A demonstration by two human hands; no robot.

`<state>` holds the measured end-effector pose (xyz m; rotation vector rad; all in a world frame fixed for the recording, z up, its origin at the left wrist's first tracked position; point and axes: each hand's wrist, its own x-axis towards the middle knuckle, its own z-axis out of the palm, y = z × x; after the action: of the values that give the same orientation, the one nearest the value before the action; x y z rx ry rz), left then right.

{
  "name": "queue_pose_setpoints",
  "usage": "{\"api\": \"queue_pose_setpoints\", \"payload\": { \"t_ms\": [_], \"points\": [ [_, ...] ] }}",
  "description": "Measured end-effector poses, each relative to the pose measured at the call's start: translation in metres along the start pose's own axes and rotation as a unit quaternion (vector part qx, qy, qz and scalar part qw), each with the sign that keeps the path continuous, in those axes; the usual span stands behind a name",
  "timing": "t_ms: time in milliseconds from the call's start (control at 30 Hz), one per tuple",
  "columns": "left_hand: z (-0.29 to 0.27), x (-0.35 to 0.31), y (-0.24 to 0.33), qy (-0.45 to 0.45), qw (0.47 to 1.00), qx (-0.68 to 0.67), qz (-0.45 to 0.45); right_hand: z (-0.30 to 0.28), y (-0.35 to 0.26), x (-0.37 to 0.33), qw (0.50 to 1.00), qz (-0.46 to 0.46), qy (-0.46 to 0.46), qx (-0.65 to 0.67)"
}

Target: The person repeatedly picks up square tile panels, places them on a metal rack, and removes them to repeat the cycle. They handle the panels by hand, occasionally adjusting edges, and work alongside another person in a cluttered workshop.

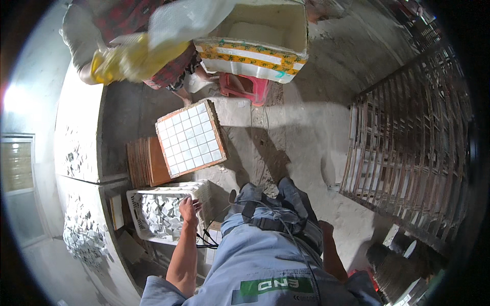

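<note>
My left hand (190, 208) is over the right rim of a white plastic basket (203, 190). Its fingers are loosely bent and apart, with nothing visible in them. Loose white tile pieces (158, 213) fill the basket. Beyond it, a stack of square boards (218, 133) is topped by a grid of white square tiles (190, 137) with an orange border. My right hand (326, 228) hangs beside my right hip, away from any object. Its fingers are hidden from view.
Across from me, a person with yellow gloves (130, 60) moves a blurred white sheet or bag (189, 23). A taped foam box (250, 53) rests on a red stool (245, 87). Left, a white table (84, 191) bears tile pieces; right stands a slatted rack (403, 148).
</note>
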<state>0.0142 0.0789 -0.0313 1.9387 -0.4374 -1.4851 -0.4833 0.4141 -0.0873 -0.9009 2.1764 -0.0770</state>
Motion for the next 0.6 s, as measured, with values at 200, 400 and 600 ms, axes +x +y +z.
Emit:
{"api": "queue_pose_setpoints", "payload": {
  "t_ms": [200,400,600],
  "points": [
    [0.046,-0.042,-0.034,0.025,0.998,-0.059,-0.003,-0.022,0.068,0.052,0.998,-0.015,-0.046,-0.039],
    [0.09,-0.097,-0.049,0.044,0.994,-0.095,0.042,-0.068,0.116,0.089,0.895,0.134,-0.015,0.426],
    [0.082,-0.137,-0.093,0.096,0.988,-0.118,0.029,-0.134,0.083,0.115,0.813,0.196,-0.038,0.547]
  ]
}}
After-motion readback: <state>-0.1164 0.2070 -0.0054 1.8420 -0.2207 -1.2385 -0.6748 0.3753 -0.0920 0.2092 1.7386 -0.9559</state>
